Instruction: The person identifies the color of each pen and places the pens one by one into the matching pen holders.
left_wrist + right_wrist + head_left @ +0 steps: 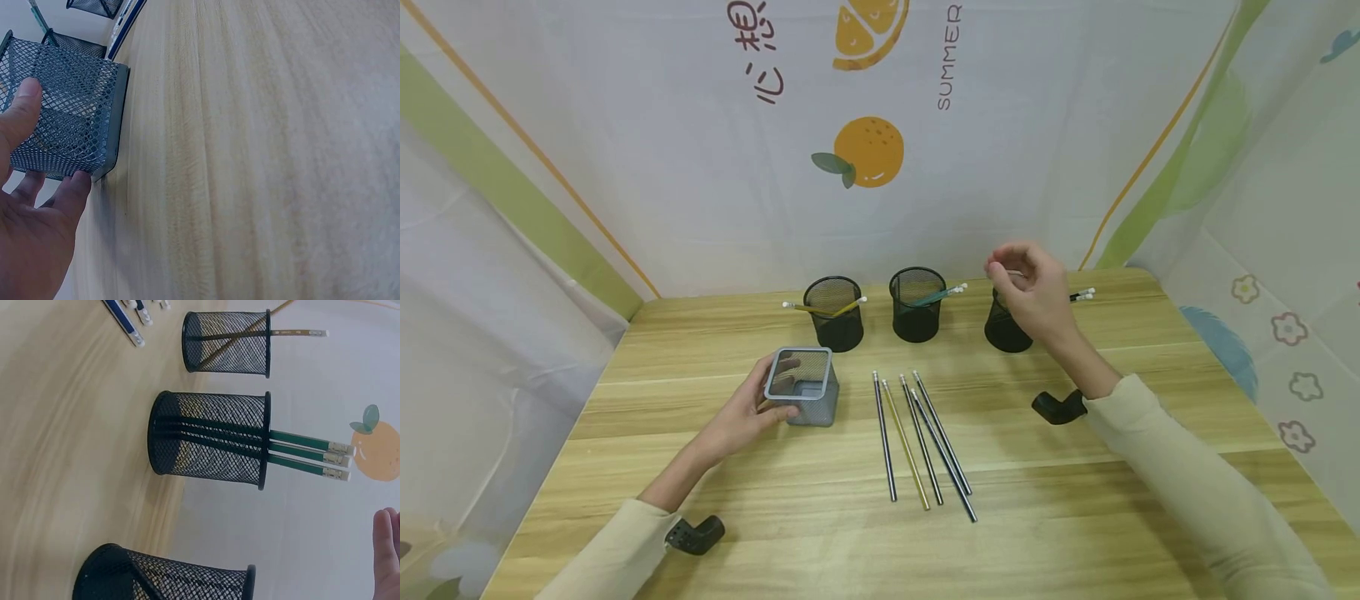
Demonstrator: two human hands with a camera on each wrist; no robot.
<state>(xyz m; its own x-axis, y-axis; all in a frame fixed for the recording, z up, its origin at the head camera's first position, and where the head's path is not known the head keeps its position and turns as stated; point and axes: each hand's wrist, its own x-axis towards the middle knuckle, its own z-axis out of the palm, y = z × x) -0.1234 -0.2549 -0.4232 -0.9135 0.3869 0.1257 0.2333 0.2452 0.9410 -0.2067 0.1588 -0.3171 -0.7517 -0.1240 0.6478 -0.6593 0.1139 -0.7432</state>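
Observation:
My left hand point(747, 423) holds a square grey mesh pen holder point(816, 408), thumb on its near side and fingers round the other; in the left wrist view the pen holder point(62, 112) stands on the table. Over the rightmost black mesh pen cup point(1006, 332) is my right hand point(1037, 292), its fingers bent, with nothing visible held between them. Dark pencils point(1081, 295) with white erasers stick out of that cup behind the hand. The right wrist view catches only fingertips point(385, 547) at its right edge.
A left black cup point(840, 333) holds yellow pencils point(850, 306); a middle one point(916, 325) holds green pencils point(300, 450). Several dark pencils point(884, 437) and a yellow pencil point(906, 446) lie at the table's middle. A printed curtain point(700, 208) hangs behind.

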